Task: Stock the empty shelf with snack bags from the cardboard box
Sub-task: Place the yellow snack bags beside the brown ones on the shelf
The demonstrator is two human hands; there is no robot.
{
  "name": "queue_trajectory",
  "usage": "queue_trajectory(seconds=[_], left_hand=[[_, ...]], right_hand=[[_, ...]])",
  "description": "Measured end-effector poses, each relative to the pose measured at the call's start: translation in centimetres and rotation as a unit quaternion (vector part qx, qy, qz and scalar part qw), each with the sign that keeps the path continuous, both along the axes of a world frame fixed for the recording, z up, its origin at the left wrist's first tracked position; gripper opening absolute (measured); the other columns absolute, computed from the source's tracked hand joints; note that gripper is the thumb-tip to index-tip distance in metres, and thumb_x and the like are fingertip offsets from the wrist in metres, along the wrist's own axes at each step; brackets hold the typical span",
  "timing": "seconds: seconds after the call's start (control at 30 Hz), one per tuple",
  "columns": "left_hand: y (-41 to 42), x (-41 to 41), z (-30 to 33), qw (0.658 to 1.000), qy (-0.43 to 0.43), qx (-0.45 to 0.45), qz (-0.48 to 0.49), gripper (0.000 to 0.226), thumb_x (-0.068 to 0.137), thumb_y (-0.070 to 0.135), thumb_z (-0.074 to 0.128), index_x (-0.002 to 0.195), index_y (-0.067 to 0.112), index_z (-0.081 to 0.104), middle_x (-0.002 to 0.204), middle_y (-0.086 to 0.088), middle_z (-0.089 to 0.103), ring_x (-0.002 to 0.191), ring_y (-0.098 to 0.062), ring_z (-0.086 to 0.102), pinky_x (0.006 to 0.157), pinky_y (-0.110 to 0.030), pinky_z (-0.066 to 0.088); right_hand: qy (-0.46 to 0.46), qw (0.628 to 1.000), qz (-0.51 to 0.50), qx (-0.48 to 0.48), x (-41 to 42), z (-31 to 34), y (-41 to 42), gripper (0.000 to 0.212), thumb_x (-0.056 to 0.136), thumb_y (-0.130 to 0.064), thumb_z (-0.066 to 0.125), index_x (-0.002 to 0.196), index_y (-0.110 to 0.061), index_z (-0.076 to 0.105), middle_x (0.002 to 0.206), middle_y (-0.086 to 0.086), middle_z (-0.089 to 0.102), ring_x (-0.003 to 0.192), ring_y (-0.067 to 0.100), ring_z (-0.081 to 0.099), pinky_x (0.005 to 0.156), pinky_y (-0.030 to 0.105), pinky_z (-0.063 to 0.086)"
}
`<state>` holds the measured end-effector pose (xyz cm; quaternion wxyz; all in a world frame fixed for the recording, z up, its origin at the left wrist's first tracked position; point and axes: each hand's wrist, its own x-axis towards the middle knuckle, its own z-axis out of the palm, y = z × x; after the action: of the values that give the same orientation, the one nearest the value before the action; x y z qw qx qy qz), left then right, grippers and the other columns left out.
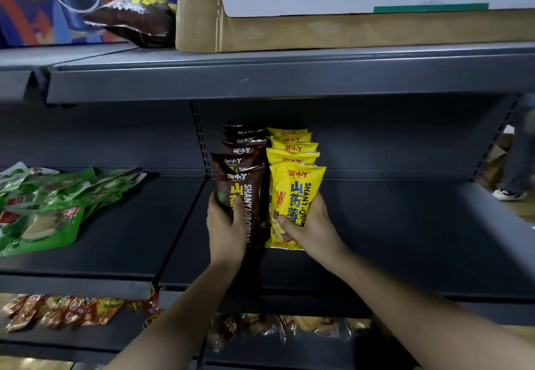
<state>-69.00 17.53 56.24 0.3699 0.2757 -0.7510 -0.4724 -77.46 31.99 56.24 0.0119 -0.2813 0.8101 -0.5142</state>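
On the dark grey middle shelf (405, 239) stand two rows of upright snack bags. My left hand (224, 225) grips the front brown bag (249, 196) of the left row, thumb across its face. My right hand (309, 225) holds the front yellow bag (295, 193) of the right row, fingers curled round its lower right side. Several brown bags (244, 145) and several yellow bags (291, 145) stand behind them. The cardboard box (333, 28) sits on the top shelf, above the rows. One loose brown bag (136, 19) lies beside the box on its left.
Green snack packs (43, 207) lie in a heap on the neighbouring shelf bay to the left. The lower shelf holds red and orange packets (63, 311) and clear-wrapped snacks (275, 326). A person's leg and shoe (512, 184) show past the shelf's right end.
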Motion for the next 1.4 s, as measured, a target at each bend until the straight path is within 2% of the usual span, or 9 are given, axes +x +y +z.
queue_trajectory(seconds=[0.17, 0.37, 0.53, 0.67, 0.9, 1.03, 1.2, 1.33, 1.4], left_hand=[[0.0, -0.5, 0.0, 1.0, -0.011, 0.009, 0.002, 0.059, 0.096, 0.043, 0.041, 0.143, 0.011, 0.029, 0.141, -0.007, 0.038, 0.132, -0.021, 0.033, 0.104, -0.028, 0.027], [0.3, -0.6, -0.2, 0.999, -0.018, -0.027, 0.015, 0.059, 0.095, 0.043, 0.039, 0.141, 0.007, 0.03, 0.136, -0.012, 0.039, 0.127, -0.024, 0.035, 0.098, -0.027, 0.029], [0.5, 0.3, -0.2, 0.999, -0.014, -0.03, -0.041, 0.093, 0.076, 0.046, 0.069, 0.147, 0.013, 0.019, 0.141, -0.007, 0.033, 0.133, -0.019, 0.029, 0.107, -0.034, 0.03], [1.0, 0.0, -0.1, 0.998, -0.037, -0.056, -0.02, 0.101, 0.074, 0.038, 0.076, 0.148, 0.009, 0.013, 0.141, -0.012, 0.03, 0.134, -0.023, 0.024, 0.103, -0.027, 0.023], [1.6, -0.7, -0.1, 0.996, -0.054, -0.075, 0.02, 0.099, 0.076, 0.043, 0.072, 0.146, 0.001, 0.015, 0.139, -0.02, 0.031, 0.132, -0.033, 0.027, 0.108, -0.043, 0.027], [1.7, -0.4, 0.0, 0.986, -0.121, -0.102, 0.052, 0.102, 0.074, 0.057, 0.066, 0.147, 0.005, 0.015, 0.142, -0.018, 0.032, 0.134, -0.034, 0.029, 0.104, -0.054, 0.031], [3.3, 0.5, 0.5, 0.977, -0.097, -0.141, 0.126, 0.085, 0.081, 0.061, 0.047, 0.136, -0.002, 0.036, 0.132, -0.024, 0.041, 0.121, -0.042, 0.04, 0.095, -0.054, 0.034], [5.4, 1.1, 0.8, 0.968, -0.004, -0.227, 0.112, 0.051, 0.08, 0.013, 0.056, 0.125, -0.006, 0.044, 0.126, -0.027, 0.043, 0.113, -0.043, 0.042, 0.091, -0.05, 0.036], [7.0, 1.6, 0.7, 0.963, 0.016, -0.263, 0.063, 0.043, 0.078, 0.012, 0.05, 0.119, 0.0, 0.045, 0.117, -0.026, 0.046, 0.106, -0.041, 0.045, 0.089, -0.045, 0.037]], right_hand=[[0.045, 0.998, -0.014, 0.039, 0.1, -0.1, -1.0, 0.071, 0.081, -0.046, 0.068, 0.132, -0.013, 0.032, 0.119, 0.001, 0.036, 0.112, 0.012, 0.043, 0.084, 0.026, 0.041], [0.06, 0.997, -0.012, 0.054, -0.3, -0.1, -0.8, 0.07, 0.081, -0.048, 0.067, 0.131, -0.013, 0.034, 0.113, -0.002, 0.035, 0.111, 0.013, 0.044, 0.082, 0.026, 0.042], [0.051, 0.997, -0.025, 0.043, -0.3, 0.1, -0.6, 0.064, 0.082, -0.041, 0.07, 0.129, -0.015, 0.036, 0.111, -0.004, 0.036, 0.11, 0.014, 0.047, 0.081, 0.023, 0.039], [0.047, 0.997, -0.046, 0.046, -0.2, 0.3, -0.8, 0.065, 0.081, -0.041, 0.071, 0.128, -0.013, 0.036, 0.114, -0.001, 0.04, 0.111, 0.015, 0.049, 0.079, 0.024, 0.041], [0.037, 0.997, -0.058, 0.047, -0.4, 0.3, -0.9, 0.068, 0.077, -0.044, 0.072, 0.128, -0.016, 0.038, 0.118, 0.001, 0.042, 0.114, 0.017, 0.048, 0.086, 0.033, 0.046], [0.042, 0.995, -0.055, 0.065, -0.5, 0.4, -0.2, 0.069, 0.075, -0.051, 0.07, 0.128, -0.017, 0.041, 0.119, 0.003, 0.045, 0.119, 0.018, 0.042, 0.092, 0.035, 0.043], [0.033, 0.994, -0.035, 0.093, -0.4, 1.2, 2.3, 0.06, 0.083, -0.056, 0.06, 0.127, -0.018, 0.048, 0.124, 0.004, 0.05, 0.119, 0.021, 0.047, 0.097, 0.043, 0.044], [0.053, 0.991, -0.04, 0.112, -0.4, 1.9, 5.7, 0.062, 0.086, -0.055, 0.055, 0.132, -0.014, 0.048, 0.126, 0.009, 0.054, 0.119, 0.024, 0.051, 0.097, 0.043, 0.045], [0.072, 0.988, -0.041, 0.128, -0.2, 1.9, 7.8, 0.06, 0.087, -0.054, 0.055, 0.132, -0.014, 0.049, 0.125, 0.008, 0.056, 0.118, 0.023, 0.053, 0.096, 0.04, 0.045]])
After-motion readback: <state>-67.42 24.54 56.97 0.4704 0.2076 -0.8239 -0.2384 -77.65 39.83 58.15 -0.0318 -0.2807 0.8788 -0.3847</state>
